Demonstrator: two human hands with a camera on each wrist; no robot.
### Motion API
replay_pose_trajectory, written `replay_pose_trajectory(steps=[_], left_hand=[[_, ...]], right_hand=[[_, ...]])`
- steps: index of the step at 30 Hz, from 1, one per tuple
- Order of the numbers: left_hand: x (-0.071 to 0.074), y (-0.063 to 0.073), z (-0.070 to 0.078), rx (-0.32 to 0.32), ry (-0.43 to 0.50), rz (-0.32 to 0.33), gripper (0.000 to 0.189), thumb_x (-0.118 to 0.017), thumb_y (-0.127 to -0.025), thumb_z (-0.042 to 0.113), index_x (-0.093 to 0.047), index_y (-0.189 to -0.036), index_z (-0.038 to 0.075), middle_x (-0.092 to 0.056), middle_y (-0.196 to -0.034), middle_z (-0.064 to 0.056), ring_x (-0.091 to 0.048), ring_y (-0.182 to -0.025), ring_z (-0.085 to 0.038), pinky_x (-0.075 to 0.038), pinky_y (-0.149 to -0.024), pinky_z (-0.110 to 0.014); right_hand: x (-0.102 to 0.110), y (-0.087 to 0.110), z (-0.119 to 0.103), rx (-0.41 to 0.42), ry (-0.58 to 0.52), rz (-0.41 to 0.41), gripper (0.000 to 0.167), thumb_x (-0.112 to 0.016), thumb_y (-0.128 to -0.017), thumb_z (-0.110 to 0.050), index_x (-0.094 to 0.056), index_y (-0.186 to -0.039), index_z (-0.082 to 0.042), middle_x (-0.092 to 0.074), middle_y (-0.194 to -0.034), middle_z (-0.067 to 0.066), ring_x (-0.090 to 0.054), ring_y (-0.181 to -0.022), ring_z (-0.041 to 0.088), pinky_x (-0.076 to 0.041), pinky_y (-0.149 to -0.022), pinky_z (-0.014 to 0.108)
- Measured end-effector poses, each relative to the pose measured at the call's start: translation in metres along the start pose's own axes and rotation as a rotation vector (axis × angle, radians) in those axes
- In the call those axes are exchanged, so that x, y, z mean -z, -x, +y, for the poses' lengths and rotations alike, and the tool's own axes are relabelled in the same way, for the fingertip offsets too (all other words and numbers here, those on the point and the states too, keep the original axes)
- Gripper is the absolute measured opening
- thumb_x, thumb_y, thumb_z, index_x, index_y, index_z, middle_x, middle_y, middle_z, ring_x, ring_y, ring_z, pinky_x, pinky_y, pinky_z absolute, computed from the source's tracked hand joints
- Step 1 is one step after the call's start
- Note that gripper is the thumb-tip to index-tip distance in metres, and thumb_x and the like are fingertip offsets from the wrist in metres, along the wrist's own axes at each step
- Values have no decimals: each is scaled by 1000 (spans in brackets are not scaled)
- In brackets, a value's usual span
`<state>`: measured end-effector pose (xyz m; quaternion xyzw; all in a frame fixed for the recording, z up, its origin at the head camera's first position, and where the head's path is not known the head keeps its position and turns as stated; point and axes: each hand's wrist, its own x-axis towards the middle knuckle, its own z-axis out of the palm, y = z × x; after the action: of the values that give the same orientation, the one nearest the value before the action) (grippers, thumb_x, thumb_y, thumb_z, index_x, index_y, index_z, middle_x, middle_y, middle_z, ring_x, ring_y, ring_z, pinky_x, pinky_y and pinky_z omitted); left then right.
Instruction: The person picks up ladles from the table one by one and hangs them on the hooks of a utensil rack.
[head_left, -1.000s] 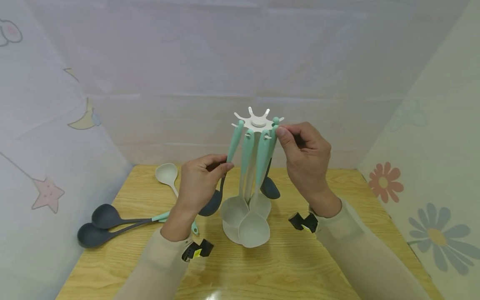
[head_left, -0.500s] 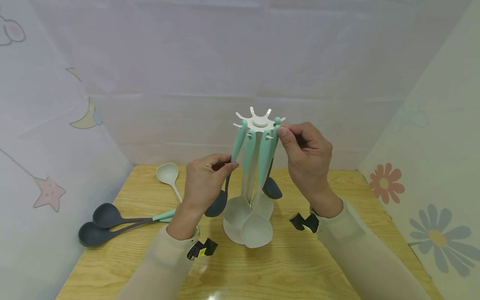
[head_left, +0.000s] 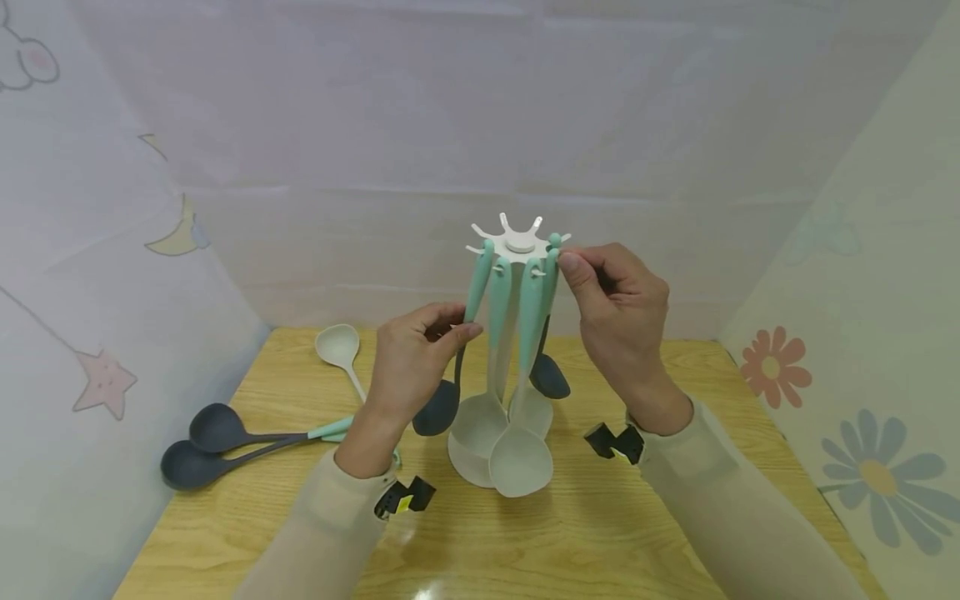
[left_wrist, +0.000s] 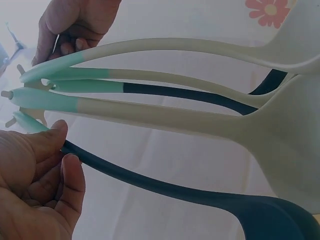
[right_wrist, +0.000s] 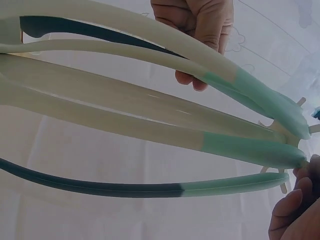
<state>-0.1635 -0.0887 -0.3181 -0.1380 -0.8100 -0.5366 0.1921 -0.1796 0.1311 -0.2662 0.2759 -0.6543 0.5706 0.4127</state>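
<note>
A white rack (head_left: pixel 521 243) with radiating prongs stands mid-table, hung with cream and dark ladles with mint-green handles. My left hand (head_left: pixel 412 358) pinches a dark ladle (head_left: pixel 437 408) on the rack's left side, thumb and fingers where the green handle meets the dark shaft. At the right, my right hand (head_left: pixel 622 308) pinches the top of a cream ladle's green handle (head_left: pixel 551 279), right by a prong. Two cream ladles (head_left: pixel 521 462) hang in front, their handle holes over the prongs. Behind them to the right hangs another dark ladle (head_left: pixel 551 377).
Two dark ladles (head_left: pixel 216 427) lie on the wooden table (head_left: pixel 300 542) at the left, handles partly hidden by my left wrist. A cream ladle (head_left: pixel 337 344) lies behind them. Patterned cloth walls (head_left: pixel 840 375) enclose the back and both sides.
My left hand has shifted slightly to the right with the dark ladle, and the front cream ladles have swung a little to the right. My right hand keeps its place at the rack.
</note>
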Motion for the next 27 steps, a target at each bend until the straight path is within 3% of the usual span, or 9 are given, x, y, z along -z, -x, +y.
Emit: replay_pose_trajectory(steps=[11, 15, 21, 27], left_hand=[[4, 0, 1, 28, -17, -35, 29, -82, -94, 22, -80, -122, 14, -81, -98, -3, -76, -85, -17, -64, -73, -34], [10, 1, 0, 58, -36, -73, 33, -82, -95, 24, -78, -127, 17, -80, -111, -1, -72, -92, -16, -63, -76, -33], [37, 5, -7, 81, -89, -88, 33, -77, -99, 26, -75, -131, 16, -74, -122, -3, -67, -96, -17, -59, -84, -37], [71, 12, -32, 135, -223, -115, 25, -71, -104, 29, -76, -124, 14, -74, -118, -6, -65, -99, -22, -54, -85, -40]], right_hand=[[1, -1, 0, 7, -6, -13, 7, -72, -96, 6, -76, -93, 10, -71, -84, -10, -48, -64, 6, -40, -59, 18], [2, -2, -1, 3, -5, -8, 6, -71, -96, 7, -76, -94, 10, -71, -84, -14, -49, -64, 6, -40, -59, 18], [3, -2, -2, -3, 8, -8, 6, -71, -96, 7, -76, -95, 10, -71, -84, -12, -49, -64, 6, -41, -59, 18], [3, -1, -2, -8, 4, -5, 7, -72, -97, 4, -77, -95, 9, -71, -82, -3, -49, -63, 7, -41, -59, 18]])
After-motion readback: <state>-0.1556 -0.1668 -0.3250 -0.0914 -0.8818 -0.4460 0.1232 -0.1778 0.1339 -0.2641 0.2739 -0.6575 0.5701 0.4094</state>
